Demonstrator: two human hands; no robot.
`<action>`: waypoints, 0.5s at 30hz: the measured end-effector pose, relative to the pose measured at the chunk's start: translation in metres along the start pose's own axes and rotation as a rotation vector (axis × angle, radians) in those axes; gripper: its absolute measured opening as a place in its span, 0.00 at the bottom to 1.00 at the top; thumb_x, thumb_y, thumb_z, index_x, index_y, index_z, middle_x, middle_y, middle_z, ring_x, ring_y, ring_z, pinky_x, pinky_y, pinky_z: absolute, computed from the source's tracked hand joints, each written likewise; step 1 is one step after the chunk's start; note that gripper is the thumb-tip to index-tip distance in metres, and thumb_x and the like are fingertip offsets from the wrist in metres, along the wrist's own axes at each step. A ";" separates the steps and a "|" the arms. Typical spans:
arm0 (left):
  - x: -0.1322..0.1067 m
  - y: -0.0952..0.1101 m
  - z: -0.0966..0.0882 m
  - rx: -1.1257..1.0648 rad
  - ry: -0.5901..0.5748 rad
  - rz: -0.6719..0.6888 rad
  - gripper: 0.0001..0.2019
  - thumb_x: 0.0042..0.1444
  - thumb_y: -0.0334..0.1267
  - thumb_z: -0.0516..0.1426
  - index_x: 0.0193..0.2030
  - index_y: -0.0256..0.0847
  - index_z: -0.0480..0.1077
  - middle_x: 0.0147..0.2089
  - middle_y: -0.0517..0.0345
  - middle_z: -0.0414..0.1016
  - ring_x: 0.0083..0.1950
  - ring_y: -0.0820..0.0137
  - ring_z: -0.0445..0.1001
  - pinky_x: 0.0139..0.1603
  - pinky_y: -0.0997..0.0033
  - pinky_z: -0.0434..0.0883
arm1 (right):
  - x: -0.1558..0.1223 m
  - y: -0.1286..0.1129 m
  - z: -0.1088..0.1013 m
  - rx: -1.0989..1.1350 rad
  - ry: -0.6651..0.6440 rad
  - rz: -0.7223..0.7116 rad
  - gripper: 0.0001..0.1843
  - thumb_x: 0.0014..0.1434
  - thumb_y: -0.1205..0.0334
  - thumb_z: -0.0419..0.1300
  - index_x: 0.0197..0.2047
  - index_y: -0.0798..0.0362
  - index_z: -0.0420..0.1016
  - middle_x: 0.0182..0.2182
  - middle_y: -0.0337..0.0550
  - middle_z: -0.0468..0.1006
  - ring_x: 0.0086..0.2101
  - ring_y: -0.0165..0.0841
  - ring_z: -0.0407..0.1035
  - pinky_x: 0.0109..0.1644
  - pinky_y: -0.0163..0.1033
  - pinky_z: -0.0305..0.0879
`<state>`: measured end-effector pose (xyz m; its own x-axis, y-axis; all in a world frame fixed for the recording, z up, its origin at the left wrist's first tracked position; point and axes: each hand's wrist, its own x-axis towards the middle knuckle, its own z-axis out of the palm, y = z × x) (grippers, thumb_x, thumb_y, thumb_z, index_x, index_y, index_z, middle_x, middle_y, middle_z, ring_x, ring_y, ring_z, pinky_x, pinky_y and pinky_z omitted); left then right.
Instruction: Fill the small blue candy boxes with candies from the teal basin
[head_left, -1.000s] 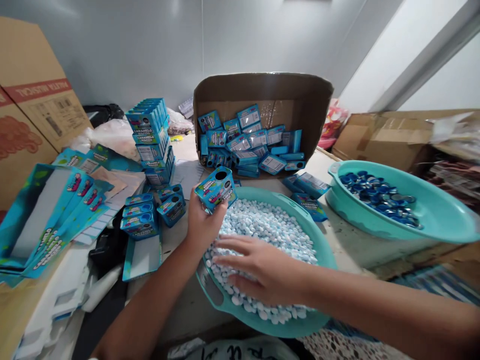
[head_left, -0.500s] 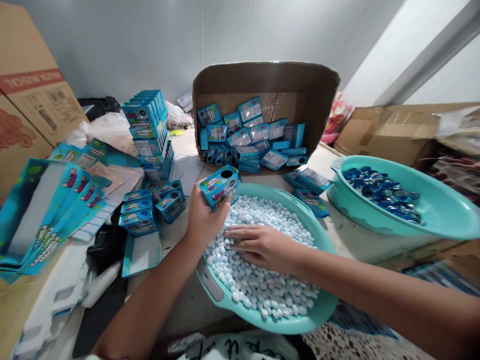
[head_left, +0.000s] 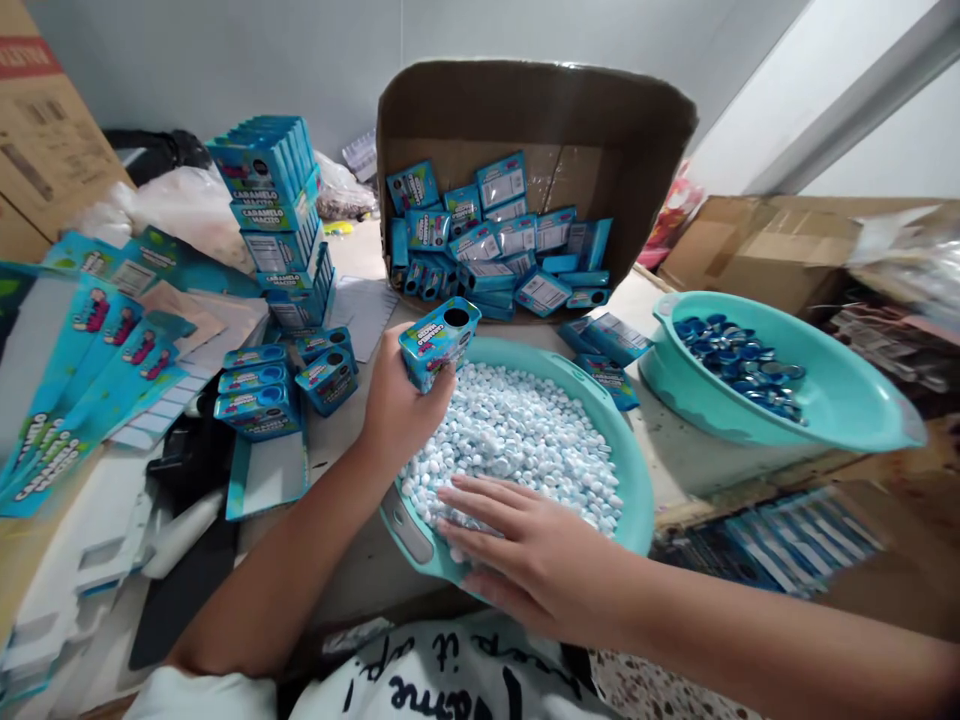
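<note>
My left hand (head_left: 397,405) grips a small blue candy box (head_left: 439,340) with a round hole in its top, held over the left rim of a teal basin (head_left: 628,470). The basin is full of small white and pale blue candies (head_left: 525,440). My right hand (head_left: 525,555) lies with fingers stretched out on the candies at the basin's near edge, palm down. Whether it holds any candies under the palm is hidden.
An open cardboard box (head_left: 540,120) on its side holds several blue boxes. A stack of blue boxes (head_left: 277,215) stands at left, flat blue cartons (head_left: 90,370) beside it. A second teal basin (head_left: 840,400) with blue caps (head_left: 739,365) sits at right.
My right hand slid back toward me across the candies to the basin's near edge. The left hand kept the box in place. The camera tilted down.
</note>
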<state>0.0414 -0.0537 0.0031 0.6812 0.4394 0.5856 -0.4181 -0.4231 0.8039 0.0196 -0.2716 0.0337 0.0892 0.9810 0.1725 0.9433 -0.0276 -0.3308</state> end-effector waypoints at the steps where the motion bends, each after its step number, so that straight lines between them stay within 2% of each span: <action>1: 0.001 0.000 0.000 0.011 -0.005 0.016 0.17 0.59 0.35 0.62 0.53 0.39 0.63 0.47 0.53 0.72 0.50 0.62 0.74 0.53 0.66 0.70 | 0.000 0.000 0.002 -0.019 -0.007 -0.011 0.21 0.73 0.55 0.52 0.58 0.57 0.77 0.63 0.53 0.72 0.64 0.46 0.66 0.67 0.55 0.68; 4: 0.002 -0.001 0.000 0.034 -0.017 0.038 0.17 0.60 0.35 0.62 0.53 0.39 0.63 0.47 0.53 0.72 0.49 0.62 0.74 0.52 0.65 0.70 | 0.001 0.007 0.007 -0.080 0.035 -0.075 0.20 0.74 0.54 0.52 0.52 0.55 0.81 0.62 0.49 0.75 0.63 0.45 0.67 0.67 0.54 0.68; 7: 0.003 -0.002 0.000 0.058 -0.024 0.034 0.18 0.59 0.35 0.62 0.53 0.40 0.62 0.47 0.54 0.72 0.49 0.62 0.74 0.52 0.66 0.70 | 0.003 0.019 0.008 -0.172 0.116 -0.131 0.19 0.74 0.57 0.51 0.52 0.55 0.81 0.59 0.47 0.77 0.60 0.44 0.70 0.64 0.53 0.71; 12: 0.002 0.000 -0.001 0.134 -0.053 0.045 0.18 0.60 0.35 0.61 0.54 0.41 0.62 0.48 0.53 0.72 0.50 0.61 0.74 0.51 0.66 0.70 | 0.010 0.058 0.006 -0.333 0.189 -0.147 0.15 0.72 0.62 0.53 0.50 0.53 0.82 0.54 0.48 0.81 0.57 0.43 0.74 0.62 0.51 0.74; 15: 0.002 0.002 -0.001 0.184 -0.054 0.064 0.18 0.60 0.36 0.60 0.55 0.41 0.62 0.49 0.52 0.71 0.51 0.60 0.73 0.51 0.64 0.70 | 0.014 0.083 -0.001 -0.332 0.241 -0.127 0.14 0.71 0.61 0.55 0.50 0.51 0.82 0.57 0.51 0.79 0.59 0.44 0.72 0.61 0.52 0.74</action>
<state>0.0411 -0.0530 0.0056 0.6902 0.3657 0.6244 -0.3479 -0.5889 0.7295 0.0997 -0.2603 0.0096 0.0003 0.9086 0.4176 0.9998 -0.0082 0.0170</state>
